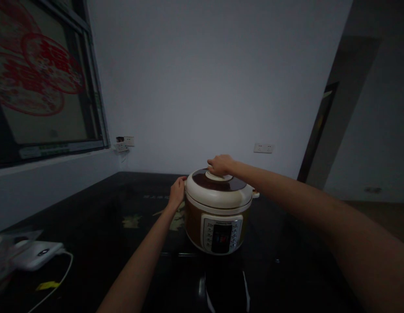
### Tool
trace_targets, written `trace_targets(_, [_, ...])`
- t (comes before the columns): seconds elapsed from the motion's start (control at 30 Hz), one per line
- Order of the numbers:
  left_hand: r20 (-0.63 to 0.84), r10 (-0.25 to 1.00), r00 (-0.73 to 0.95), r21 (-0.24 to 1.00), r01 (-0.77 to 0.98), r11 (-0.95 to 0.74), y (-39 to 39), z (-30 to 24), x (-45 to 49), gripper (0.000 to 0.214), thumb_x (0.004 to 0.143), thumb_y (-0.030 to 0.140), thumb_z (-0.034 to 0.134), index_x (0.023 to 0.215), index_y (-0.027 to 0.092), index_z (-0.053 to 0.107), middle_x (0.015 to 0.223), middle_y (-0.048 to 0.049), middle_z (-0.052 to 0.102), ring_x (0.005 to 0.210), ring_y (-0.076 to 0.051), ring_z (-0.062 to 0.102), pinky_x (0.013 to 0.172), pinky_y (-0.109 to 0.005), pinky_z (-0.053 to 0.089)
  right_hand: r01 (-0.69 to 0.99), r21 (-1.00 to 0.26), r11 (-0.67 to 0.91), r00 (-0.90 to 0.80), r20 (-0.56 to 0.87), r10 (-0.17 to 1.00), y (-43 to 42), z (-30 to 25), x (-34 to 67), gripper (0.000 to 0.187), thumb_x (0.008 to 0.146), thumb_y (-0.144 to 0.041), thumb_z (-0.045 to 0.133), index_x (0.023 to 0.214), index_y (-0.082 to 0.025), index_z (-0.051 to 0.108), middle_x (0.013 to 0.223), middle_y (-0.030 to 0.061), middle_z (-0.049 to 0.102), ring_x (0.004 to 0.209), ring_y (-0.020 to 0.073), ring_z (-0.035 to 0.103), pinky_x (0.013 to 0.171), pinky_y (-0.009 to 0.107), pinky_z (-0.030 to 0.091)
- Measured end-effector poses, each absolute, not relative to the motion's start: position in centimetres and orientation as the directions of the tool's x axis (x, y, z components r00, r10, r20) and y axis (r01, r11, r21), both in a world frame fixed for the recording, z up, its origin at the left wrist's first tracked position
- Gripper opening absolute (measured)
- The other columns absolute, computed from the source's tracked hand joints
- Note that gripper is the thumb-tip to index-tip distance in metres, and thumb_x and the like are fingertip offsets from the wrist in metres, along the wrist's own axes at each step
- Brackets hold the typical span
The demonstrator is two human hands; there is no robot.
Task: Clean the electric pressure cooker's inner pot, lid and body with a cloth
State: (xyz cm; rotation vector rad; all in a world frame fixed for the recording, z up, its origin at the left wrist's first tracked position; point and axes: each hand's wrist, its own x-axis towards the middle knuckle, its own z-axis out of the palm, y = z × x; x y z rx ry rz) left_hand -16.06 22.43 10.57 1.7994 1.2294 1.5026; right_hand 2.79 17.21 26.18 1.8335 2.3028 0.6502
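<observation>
An electric pressure cooker (195, 221) with a gold-brown body and a button panel (221, 234) on its front stands upright on the glossy black table (124, 256). Its cream and dark-red lid (218, 198) sits on top. My right hand (220, 165) is closed round the knob-like lid handle (216, 176) at the top centre. At the cooker's left side, my left hand (177, 191) grips the side handle, which the fingers mostly hide. Another side handle (256, 194) sticks out at the right.
At the left edge lie a white power bank (37, 254) with a cable (67, 271) and a yellow scrap (47, 285). Wall sockets (263, 148) are behind the table, and a window (52, 87) is at the left.
</observation>
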Motion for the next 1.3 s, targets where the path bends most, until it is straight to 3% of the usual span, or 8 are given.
trace_targets(0.4, [0.504,0.864,-0.004,0.814,0.338,-0.473,22.3,10.8,-16.1,0.029,0.092,0.035,0.056,0.114,0.017,0.059,0.118,-0.0089,0.061,0.103,-0.022,0.061,0.088,-0.044,0.051,0.904,0.407,0.130,-0.242,0.237,0.941,17.2,27.4,2.5,0.039,0.093,-0.044,0.052,0.122,-0.018,0.056,0.119,0.0089,0.061,0.103,0.0215,0.061,0.089,0.045,0.050])
trace_targets(0.63, [0.509,0.861,0.010,0.805,0.348,-0.480,22.5,10.5,-16.3,0.030,0.092,0.036,0.056,0.114,0.016,0.060,0.117,-0.0089,0.061,0.104,-0.022,0.061,0.089,-0.045,0.051,0.916,0.393,0.080,-0.221,0.329,0.918,15.6,29.2,3.7,0.048,0.096,-0.044,0.031,0.125,-0.016,0.057,0.118,0.0204,0.065,0.108,0.0322,0.062,0.083,0.043,0.046])
trace_targets(0.93, [0.498,0.867,0.020,0.797,0.382,-0.467,22.3,11.0,-16.4,0.030,0.092,0.036,0.056,0.114,0.016,0.059,0.117,-0.0089,0.061,0.102,-0.022,0.061,0.088,-0.044,0.051,0.933,0.352,0.074,-0.202,0.343,0.917,14.3,29.4,4.7,0.048,0.094,-0.044,0.033,0.122,-0.017,0.061,0.118,0.0196,0.066,0.105,0.0321,0.063,0.080,0.040,0.045])
trace_targets(1.1, [0.551,0.835,0.007,0.770,0.382,-0.511,21.8,11.6,-16.3,0.029,0.091,0.036,0.056,0.112,0.016,0.060,0.115,-0.0084,0.062,0.102,-0.022,0.061,0.089,-0.046,0.050,0.947,0.317,0.054,-0.186,0.402,0.897,13.2,30.2,5.3,0.048,0.093,-0.045,0.033,0.120,-0.017,0.061,0.116,0.0199,0.067,0.102,0.0326,0.063,0.079,0.040,0.045])
trace_targets(1.2, [0.620,0.784,-0.033,0.740,0.357,-0.570,20.5,12.6,-16.3,0.027,0.092,0.033,0.053,0.111,0.016,0.060,0.119,-0.0103,0.062,0.114,-0.025,0.057,0.100,-0.048,0.042,0.960,0.281,0.015,-0.150,0.467,0.871,12.0,31.2,6.1,0.048,0.094,-0.046,0.031,0.119,-0.018,0.060,0.114,0.0185,0.067,0.100,0.0315,0.063,0.077,0.038,0.044])
trace_targets(1.3, [0.685,0.726,-0.055,0.707,0.292,-0.644,17.5,14.4,-16.3,0.029,0.091,0.032,0.046,0.113,0.018,0.059,0.124,-0.0125,0.060,0.120,-0.025,0.052,0.105,-0.043,0.037,0.972,0.232,-0.039,-0.097,0.546,0.832,10.1,32.1,7.2,0.047,0.095,-0.048,0.030,0.121,-0.020,0.058,0.110,0.0163,0.069,0.095,0.0295,0.064,0.073,0.036,0.043])
